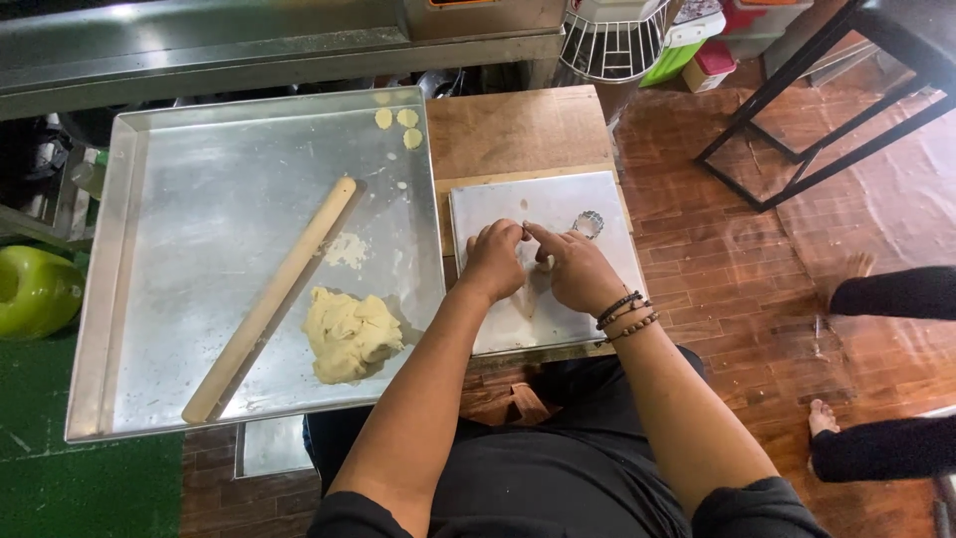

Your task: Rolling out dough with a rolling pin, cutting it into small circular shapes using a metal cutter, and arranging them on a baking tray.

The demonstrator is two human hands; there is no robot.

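My left hand [494, 257] and my right hand [575, 267] meet over a small white board [607, 261], fingertips pinched together on a small piece of pale dough [544, 263] that is mostly hidden between them. A round fluted metal cutter [589, 223] lies on the board just beyond my right hand. To the left, a large metal tray [199, 199] carries a lump of yellow dough [349, 334], a wooden rolling pin [271, 297] laid diagonally, and three small cut dough discs [400, 124] in its far right corner.
The tray and board rest on a low wooden table [518, 130]. A green rounded object [35, 289] lies on the floor at left. A black metal frame [817, 110] stands at the right rear. Another person's legs and bare feet [876, 379] are at the right.
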